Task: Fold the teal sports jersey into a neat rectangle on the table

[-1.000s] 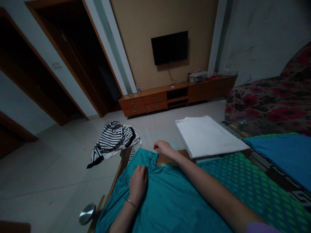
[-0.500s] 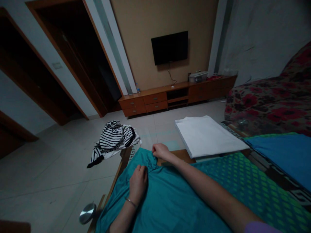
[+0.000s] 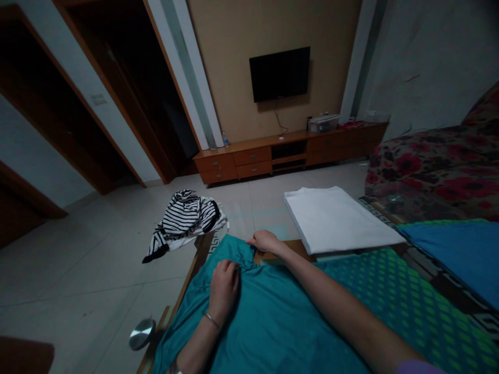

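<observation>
A dim room held a wall-mounted television (image 3: 279, 74) above a low wooden cabinet (image 3: 249, 162), with a sofa under a red floral cover (image 3: 432, 171) off to the right. Nearer, a wooden surface (image 3: 280, 250) bore a folded white cloth (image 3: 335, 221), and a green dotted cloth (image 3: 409, 301) and a blue cloth (image 3: 456, 254) lay to its right. A crumpled black-and-white striped garment (image 3: 183, 223) sat just beyond the surface's left edge.

A teal shirt (image 3: 249, 327) lay spread out, its long axis running from the far edge back toward the person. The left grip (image 3: 223, 291), with a thin bracelet (image 3: 211, 320) at the wrist, was closed on a fold of the shirt. The right grip (image 3: 265, 241), reaching across from the right, was narrow at the shirt's far edge; whether it pinched the cloth could not be told. It was the nearer to that edge, and most of the shirt lay toward the person from both grips.
</observation>
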Demonstrator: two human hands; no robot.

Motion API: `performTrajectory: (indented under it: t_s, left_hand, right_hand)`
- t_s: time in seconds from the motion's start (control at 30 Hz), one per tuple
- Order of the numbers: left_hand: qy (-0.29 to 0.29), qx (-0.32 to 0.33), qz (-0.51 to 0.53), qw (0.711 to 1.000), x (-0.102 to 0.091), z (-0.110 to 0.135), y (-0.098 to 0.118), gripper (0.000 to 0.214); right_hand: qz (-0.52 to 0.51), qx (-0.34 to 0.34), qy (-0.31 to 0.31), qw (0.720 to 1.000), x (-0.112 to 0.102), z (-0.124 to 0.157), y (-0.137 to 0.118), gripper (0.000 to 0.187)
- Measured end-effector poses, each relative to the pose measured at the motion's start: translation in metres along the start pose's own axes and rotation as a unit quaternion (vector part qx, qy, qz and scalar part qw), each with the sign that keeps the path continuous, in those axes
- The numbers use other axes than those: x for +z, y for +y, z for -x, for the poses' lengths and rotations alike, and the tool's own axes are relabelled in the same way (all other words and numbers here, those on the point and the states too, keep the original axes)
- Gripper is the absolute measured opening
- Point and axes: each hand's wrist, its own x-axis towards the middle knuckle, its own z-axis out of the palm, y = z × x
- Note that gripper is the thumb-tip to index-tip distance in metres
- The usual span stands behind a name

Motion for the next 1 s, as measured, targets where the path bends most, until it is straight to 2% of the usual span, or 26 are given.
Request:
performTrajectory:
  t_s: [0.13, 0.3, 0.37, 0.43, 0.53, 0.6, 0.7, 0.77, 0.83, 0.93, 1.0]
  left_hand:
    - [-0.043, 0.07, 0.002, 0.997, 0.001, 0.0, 0.005, 0.032]
    - [-0.134, 0.067, -0.017, 0.989, 0.005, 0.0, 0.006, 0.05]
    - [-0.15, 0.056, -0.009, 0.987, 0.006, 0.001, 0.004, 0.056]
    - [-0.138, 0.041, 0.014, 0.99, 0.01, 0.003, 0.0, 0.066]
    - [-0.08, 0.006, 0.059, 0.995, 0.021, 0.007, -0.008, 0.079]
    - [-0.036, -0.02, 0.09, 0.995, 0.029, 0.011, -0.012, 0.077]
    - [0.012, -0.042, 0.126, 0.991, 0.029, 0.015, -0.018, 0.067]
    - [0.029, -0.048, 0.136, 0.989, 0.016, 0.019, -0.024, 0.058]
    - [0.049, -0.077, 0.131, 0.987, -0.007, 0.027, -0.035, 0.044]
    - [0.076, -0.183, 0.072, 0.978, -0.05, 0.048, -0.058, 0.028]
    - [0.052, -0.258, 0.005, 0.965, -0.074, 0.067, -0.075, 0.023]
  right_hand:
    - [0.007, -0.007, 0.037, 0.999, 0.011, 0.001, -0.006, 0.021]
    - [0.037, -0.006, 0.081, 0.996, 0.016, 0.001, -0.002, 0.021]
    - [0.053, -0.015, 0.098, 0.994, 0.015, 0.003, -0.004, 0.023]
    - [0.067, -0.035, 0.119, 0.99, 0.015, 0.007, -0.011, 0.024]
    - [0.084, -0.108, 0.157, 0.978, 0.024, 0.015, -0.027, 0.025]
    - [0.104, -0.158, 0.166, 0.968, 0.038, 0.021, -0.035, 0.026]
    - [0.15, -0.175, 0.148, 0.962, 0.063, 0.024, -0.039, 0.023]
    - [0.17, -0.171, 0.147, 0.959, 0.075, 0.023, -0.036, 0.021]
    - [0.178, -0.176, 0.149, 0.957, 0.08, 0.021, -0.032, 0.019]
    - [0.18, -0.199, 0.147, 0.952, 0.077, 0.023, -0.031, 0.019]
    - [0.175, -0.214, 0.156, 0.948, 0.074, 0.027, -0.036, 0.02]
